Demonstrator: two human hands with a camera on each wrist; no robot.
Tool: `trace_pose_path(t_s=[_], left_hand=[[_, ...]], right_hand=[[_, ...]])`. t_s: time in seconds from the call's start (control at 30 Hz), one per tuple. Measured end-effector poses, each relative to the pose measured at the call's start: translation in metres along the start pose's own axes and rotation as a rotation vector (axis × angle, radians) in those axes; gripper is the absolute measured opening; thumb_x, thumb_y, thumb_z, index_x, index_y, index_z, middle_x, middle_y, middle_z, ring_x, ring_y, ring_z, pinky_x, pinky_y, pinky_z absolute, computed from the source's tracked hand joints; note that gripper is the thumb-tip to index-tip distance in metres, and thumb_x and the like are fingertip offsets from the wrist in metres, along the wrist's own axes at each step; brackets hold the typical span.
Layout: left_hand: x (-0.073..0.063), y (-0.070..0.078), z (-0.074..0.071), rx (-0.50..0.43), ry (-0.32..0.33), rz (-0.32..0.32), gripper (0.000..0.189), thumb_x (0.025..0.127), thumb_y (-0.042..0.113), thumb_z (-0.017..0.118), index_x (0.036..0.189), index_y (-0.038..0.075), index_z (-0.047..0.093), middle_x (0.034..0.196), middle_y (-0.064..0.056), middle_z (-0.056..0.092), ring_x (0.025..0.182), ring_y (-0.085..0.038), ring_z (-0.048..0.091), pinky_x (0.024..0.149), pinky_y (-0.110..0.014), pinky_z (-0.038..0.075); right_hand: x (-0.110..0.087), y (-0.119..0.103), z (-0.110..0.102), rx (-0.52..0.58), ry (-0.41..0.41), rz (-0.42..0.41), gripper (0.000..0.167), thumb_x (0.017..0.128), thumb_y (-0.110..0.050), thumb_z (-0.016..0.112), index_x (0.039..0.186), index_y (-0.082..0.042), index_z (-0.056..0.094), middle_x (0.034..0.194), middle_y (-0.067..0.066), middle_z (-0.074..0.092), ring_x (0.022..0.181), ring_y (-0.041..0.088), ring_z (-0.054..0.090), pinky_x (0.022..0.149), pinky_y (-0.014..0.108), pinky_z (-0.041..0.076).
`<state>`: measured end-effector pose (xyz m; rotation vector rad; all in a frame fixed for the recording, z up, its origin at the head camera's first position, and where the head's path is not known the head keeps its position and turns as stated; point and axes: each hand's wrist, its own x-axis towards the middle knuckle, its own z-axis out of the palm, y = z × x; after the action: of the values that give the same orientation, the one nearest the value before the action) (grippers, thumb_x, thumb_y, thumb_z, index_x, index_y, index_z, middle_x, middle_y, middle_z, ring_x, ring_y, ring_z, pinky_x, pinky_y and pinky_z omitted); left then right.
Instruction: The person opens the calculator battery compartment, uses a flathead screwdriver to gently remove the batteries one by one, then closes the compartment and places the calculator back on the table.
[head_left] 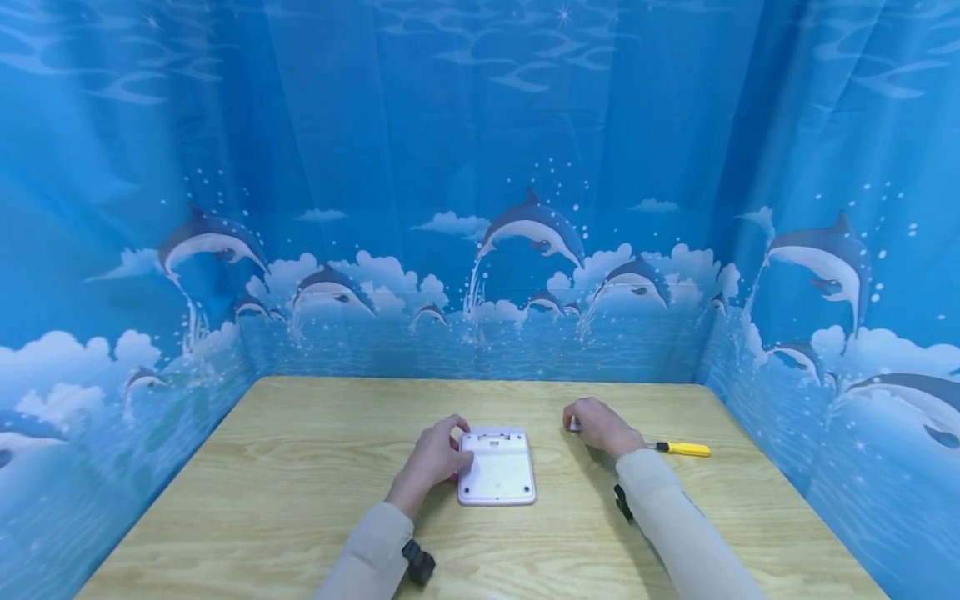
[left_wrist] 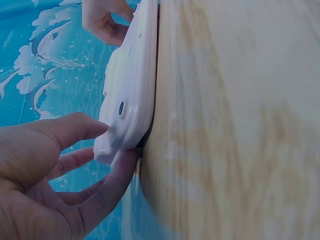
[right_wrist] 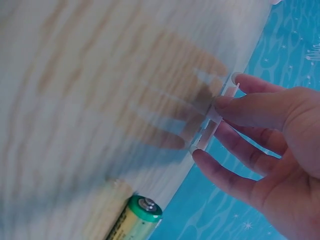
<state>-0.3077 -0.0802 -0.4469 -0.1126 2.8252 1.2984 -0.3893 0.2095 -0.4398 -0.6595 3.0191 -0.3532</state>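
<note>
A white calculator [head_left: 497,479] lies back side up on the table, its battery compartment [head_left: 493,437] uncovered at the far end. My left hand [head_left: 431,457] holds its left edge; in the left wrist view the thumb is on the back near a corner and a finger is at the lower edge. Right of the calculator, my right hand [head_left: 597,423] pinches a small white battery cover [right_wrist: 215,114], low at the table surface. Close to that hand a green-and-gold battery [right_wrist: 142,211] lies on the table, hidden in the head view.
A screwdriver [head_left: 686,449] with a yellow handle lies to the right, its shaft partly behind the right wrist. The wooden table [head_left: 315,467] is bordered by a blue dolphin-print curtain [head_left: 480,125] at the back and both sides.
</note>
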Motion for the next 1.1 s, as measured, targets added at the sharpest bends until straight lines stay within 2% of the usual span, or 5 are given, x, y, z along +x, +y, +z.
trace_pose_path(t_s=[0.3,0.67,0.83,1.1], left_hand=[[-0.001,-0.001,-0.001,-0.008,-0.011,0.004,0.036,0.087,0.006,0.078,0.119,0.015,0.064,0.086,-0.009,0.058,0.068,-0.021,0.059,0.053,-0.027,0.051],[-0.001,-0.001,-0.003,-0.010,-0.019,0.017,0.037,0.088,0.006,0.076,0.121,0.013,0.063,0.088,-0.009,0.059,0.068,-0.020,0.060,0.054,-0.027,0.053],[-0.001,-0.001,-0.004,-0.012,-0.025,0.021,0.037,0.088,0.006,0.077,0.121,0.013,0.063,0.088,-0.009,0.059,0.069,-0.020,0.060,0.054,-0.026,0.053],[-0.001,-0.001,-0.003,-0.004,-0.013,0.021,0.037,0.087,0.006,0.077,0.120,0.013,0.064,0.087,-0.009,0.058,0.069,-0.020,0.059,0.054,-0.026,0.052]], right_hand=[[-0.001,-0.002,-0.001,0.004,-0.013,0.001,0.026,0.089,0.012,0.067,0.097,-0.012,0.076,0.105,0.009,0.075,0.101,0.027,0.069,0.096,0.046,0.059],[0.002,-0.011,-0.005,0.019,0.013,-0.021,0.013,0.092,-0.004,0.073,0.103,-0.010,0.076,0.109,0.011,0.075,0.102,0.026,0.069,0.095,0.045,0.060],[0.001,-0.017,-0.010,0.035,-0.004,-0.033,0.015,0.092,0.000,0.071,0.103,-0.009,0.076,0.109,0.011,0.074,0.102,0.027,0.068,0.096,0.046,0.060],[0.000,-0.028,-0.013,0.039,-0.031,-0.038,0.034,0.086,0.016,0.064,0.105,-0.010,0.076,0.113,0.013,0.073,0.109,0.030,0.068,0.099,0.047,0.059]])
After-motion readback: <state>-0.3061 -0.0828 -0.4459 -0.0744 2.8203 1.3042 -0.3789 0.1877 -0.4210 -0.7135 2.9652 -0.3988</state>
